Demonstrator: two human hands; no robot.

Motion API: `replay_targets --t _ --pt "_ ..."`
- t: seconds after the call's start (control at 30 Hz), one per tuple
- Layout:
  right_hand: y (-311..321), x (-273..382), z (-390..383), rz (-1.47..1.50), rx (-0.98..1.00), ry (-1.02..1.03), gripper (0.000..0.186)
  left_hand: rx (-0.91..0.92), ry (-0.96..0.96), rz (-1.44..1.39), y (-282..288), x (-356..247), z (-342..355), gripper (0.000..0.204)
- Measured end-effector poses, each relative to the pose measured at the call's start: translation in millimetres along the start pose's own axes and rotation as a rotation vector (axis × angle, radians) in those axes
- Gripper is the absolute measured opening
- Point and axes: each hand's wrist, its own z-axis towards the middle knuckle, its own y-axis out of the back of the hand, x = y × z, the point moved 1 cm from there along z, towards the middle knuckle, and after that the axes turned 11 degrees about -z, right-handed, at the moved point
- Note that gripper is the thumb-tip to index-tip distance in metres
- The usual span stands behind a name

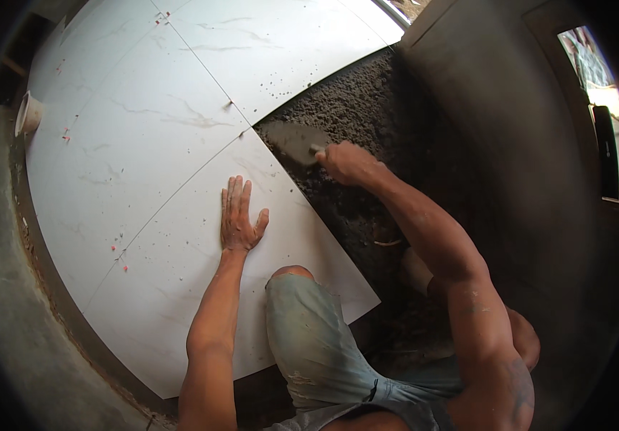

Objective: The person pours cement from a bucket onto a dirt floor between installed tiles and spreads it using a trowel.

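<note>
Through my 1 view, from the head, I see the right hand (349, 162) clenched round the handle of a trowel (295, 142), its blade over the dark mortar bed (356, 93), just beside the corner where 3 pale veined tiles (130, 100) meet. The blade is blurred, so I cannot tell whether it touches the mortar. The left hand (239, 219) grasps nothing: it lies palm down on the near tile (169, 287), fingers straight and thumb out, beyond the bent knee (292, 272) and to its left.

I judge the step in hand to be working mortar along the exposed tile edge. To me, the next move calls for a low, controlled blade that spares the tile corner, with the left hand as a prop.

My count: 2 hands, 1 trowel, 1 mortar bed, 3 tiles around that corner; farther joints are too faint to total the rest. At least 2 red bits (114, 248) lie by the left joint; others are too small to count surely. 1 pale, round, cup-like object (30, 113) sits at the tiling's far-left edge.
</note>
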Motion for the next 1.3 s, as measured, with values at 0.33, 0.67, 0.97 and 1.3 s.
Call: replay_targets --t 0.33,0.67,0.97,1.3 --pt "-2.2 -109.0 -24.7 -0.228 -0.34 -0.048 0.031 -0.01 -0.059 0.023 -13.5 -7.5 30.9 0.07" --pt "-4.1 -209.5 -18.5 -0.086 -0.313 -0.33 0.034 0.012 -0.028 0.076 -24.3 -21.5 30.0 0.069" --pt "-38.3 -294.9 -9.5 0.292 -0.17 -0.298 0.044 0.026 0.024 0.125 -18.0 -13.5 16.5 0.069" --pt "-24.3 -317.9 -5.5 1.187 0.241 -0.53 0.038 0.052 -0.044 0.128 -41.7 -4.3 29.3 0.073"
